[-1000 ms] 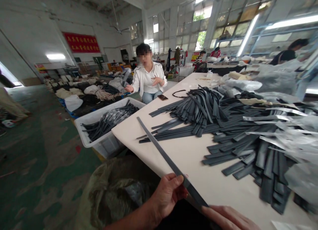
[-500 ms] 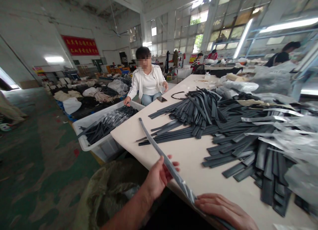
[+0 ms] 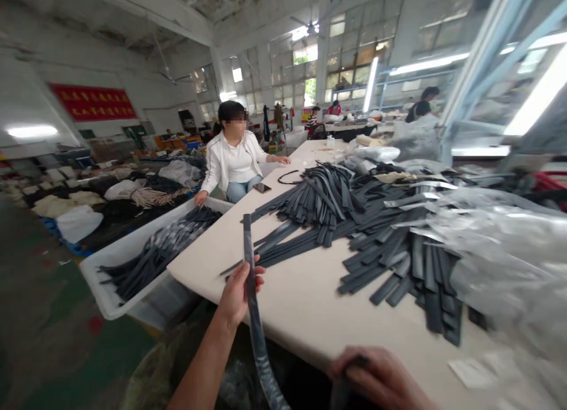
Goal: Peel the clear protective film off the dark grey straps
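My left hand (image 3: pixel 237 289) pinches a long, flat dark grey strip (image 3: pixel 254 321) between thumb and fingers. The strip's upper end stands above the table edge, and its shiny lower part curves down out of view. Blurred by motion, my right hand (image 3: pixel 381 371) is closed around a dark strip end at the table's front edge. Whether both hands hold one and the same strip cannot be told, as the lower part is out of frame. Beyond them, a heap of similar dark strips (image 3: pixel 319 197) lies on the pale table (image 3: pixel 301 303).
A white plastic bin (image 3: pixel 100 286) full of dark strips stands left of the table. Beside it sits a co-worker in a white jacket (image 3: pixel 234 162), one hand at the bin. A phone (image 3: pixel 262 188) lies near the table's edge; clear plastic bags (image 3: pixel 500 233) cover the right side.
My left hand has raised the strip more upright. My right hand, flat on the strip before, is now closed around a strip end. My view has turned right; the co-worker's hand rests on the table.
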`<state>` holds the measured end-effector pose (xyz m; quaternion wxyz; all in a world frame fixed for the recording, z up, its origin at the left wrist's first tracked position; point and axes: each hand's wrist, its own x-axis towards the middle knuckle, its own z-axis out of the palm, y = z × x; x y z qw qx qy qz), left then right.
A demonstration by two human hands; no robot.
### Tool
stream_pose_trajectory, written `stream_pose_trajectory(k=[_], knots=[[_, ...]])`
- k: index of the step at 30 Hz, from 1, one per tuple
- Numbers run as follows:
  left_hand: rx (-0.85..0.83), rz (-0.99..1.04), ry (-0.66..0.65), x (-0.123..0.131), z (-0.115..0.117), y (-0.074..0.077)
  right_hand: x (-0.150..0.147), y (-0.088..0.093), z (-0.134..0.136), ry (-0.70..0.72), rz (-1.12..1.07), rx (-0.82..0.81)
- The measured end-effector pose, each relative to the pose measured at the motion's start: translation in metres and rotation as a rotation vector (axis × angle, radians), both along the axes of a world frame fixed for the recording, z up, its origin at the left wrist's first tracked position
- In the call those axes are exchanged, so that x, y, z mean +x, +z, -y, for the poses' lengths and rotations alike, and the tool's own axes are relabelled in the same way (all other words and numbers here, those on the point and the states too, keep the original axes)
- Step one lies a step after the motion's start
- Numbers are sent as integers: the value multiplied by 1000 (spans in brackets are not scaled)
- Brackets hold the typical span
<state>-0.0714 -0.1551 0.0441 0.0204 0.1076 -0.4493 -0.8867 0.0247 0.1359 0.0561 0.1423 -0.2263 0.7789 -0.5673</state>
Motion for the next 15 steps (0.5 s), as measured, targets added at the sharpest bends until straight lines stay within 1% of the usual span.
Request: stream_pose_trajectory(k=[3, 5, 7, 9, 11, 13, 15], knots=[[-102, 16, -234, 32, -27, -10, -32, 20, 11, -101, 115, -227], [-153, 24, -378, 48, -41, -14, -54, 29, 15, -122, 152, -356], [-194, 23, -503, 60, -51, -17, -72, 31, 20, -122, 160, -475], [-253, 17, -604, 67, -57, -18, -83, 30, 25, -129, 147, -568], [-315, 5, -664, 69, -61, -16, -87, 30, 29, -167, 126, -597], [-325, -25, -668, 68, -64, -10, -86, 30, 34, -232, 114, -572], [-296, -76, -650, 64, -70, -2, -82, 31, 39, -295, 117, -529]])
